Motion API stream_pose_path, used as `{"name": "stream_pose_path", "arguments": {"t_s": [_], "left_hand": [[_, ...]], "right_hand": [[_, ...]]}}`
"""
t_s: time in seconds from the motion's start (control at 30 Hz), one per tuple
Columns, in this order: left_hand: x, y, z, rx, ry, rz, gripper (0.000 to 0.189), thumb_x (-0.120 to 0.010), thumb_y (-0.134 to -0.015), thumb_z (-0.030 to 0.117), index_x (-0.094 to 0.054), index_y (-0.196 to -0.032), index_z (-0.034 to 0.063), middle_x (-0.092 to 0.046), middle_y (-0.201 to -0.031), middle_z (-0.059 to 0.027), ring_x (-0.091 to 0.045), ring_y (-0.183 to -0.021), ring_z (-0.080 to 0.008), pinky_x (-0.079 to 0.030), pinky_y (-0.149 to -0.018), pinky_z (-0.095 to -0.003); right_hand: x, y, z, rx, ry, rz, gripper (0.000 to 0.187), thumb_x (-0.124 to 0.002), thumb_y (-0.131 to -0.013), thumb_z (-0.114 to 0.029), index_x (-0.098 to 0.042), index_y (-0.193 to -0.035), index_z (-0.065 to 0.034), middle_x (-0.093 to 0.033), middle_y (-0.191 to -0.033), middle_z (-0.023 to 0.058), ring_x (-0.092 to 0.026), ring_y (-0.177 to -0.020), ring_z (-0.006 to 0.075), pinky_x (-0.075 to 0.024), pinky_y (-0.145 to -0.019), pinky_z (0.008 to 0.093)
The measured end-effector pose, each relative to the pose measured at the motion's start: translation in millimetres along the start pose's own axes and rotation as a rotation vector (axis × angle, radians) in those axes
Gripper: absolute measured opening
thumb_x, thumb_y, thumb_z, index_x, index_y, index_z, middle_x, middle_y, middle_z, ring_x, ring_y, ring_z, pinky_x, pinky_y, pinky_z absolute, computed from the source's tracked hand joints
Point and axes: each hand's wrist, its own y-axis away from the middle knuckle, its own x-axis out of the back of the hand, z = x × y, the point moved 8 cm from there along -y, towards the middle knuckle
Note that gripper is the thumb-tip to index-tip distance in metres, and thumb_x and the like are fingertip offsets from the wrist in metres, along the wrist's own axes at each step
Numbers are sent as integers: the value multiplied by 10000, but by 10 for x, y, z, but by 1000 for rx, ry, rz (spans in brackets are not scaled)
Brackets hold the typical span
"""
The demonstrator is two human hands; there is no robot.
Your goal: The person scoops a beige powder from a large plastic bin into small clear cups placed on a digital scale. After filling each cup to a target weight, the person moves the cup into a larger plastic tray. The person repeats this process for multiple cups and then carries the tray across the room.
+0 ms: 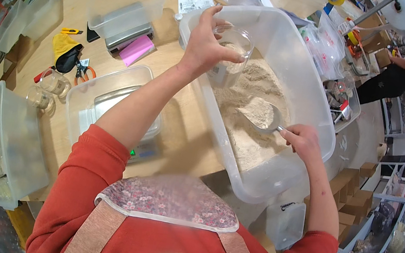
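My left hand (212,43) grips a clear plastic jar (232,71) by its rim, above the left wall of a large translucent plastic tub (311,100). Some pale powder shows inside the jar, which bears a printed label. Pale beige powder (250,150) lies across the bottom of the tub. In my right hand (302,141) is the handle of a metal scoop (277,119), heaped with the same powder and low over the rest of it. Left of the tub, a clear plastic container (73,105) sits on a scale with a green light.
Two clear jars (55,83), orange-handled scissors (84,74), a yellow utility knife (71,31) and a pink paper (137,50) lie on the wooden table (183,123). Plastic bins stand at the left edge. A person (395,76) holds a box at the far right, near shelves.
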Motion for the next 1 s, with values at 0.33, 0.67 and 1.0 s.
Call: {"name": "stream_pose_path", "arguments": {"t_s": [0.33,0.67,1.0], "left_hand": [[-180,113,93,-33,162,-196,1137,-850,-454,59,-241,-1414,59,-536,-1164,-157,-511,-1098,-252,-429,-935,-374],[-756,627,607,-85,8,-412,1034,-802,-465,182,-288,-1352,49,-573,-1130,-196,-564,-1078,-300,-451,-949,-372],[-1093,763,750,-313,-130,-468,1050,-784,-448,218,-289,-1364,79,-586,-1079,-185,-567,-986,-350,-471,-859,-386]], "right_hand": [[434,523,181,30,-302,306,228,-679,-762,-193,-703,-810,29,-596,-585,21,-492,-462,81,-380,-443,237],[1137,878,-435,109,-150,257,242,-683,-736,-192,-687,-780,46,-574,-561,35,-470,-420,70,-355,-391,223],[1039,528,-1412,204,645,76,267,-697,-669,-246,-699,-741,12,-632,-607,131,-611,-541,223,-491,-533,332]]}}
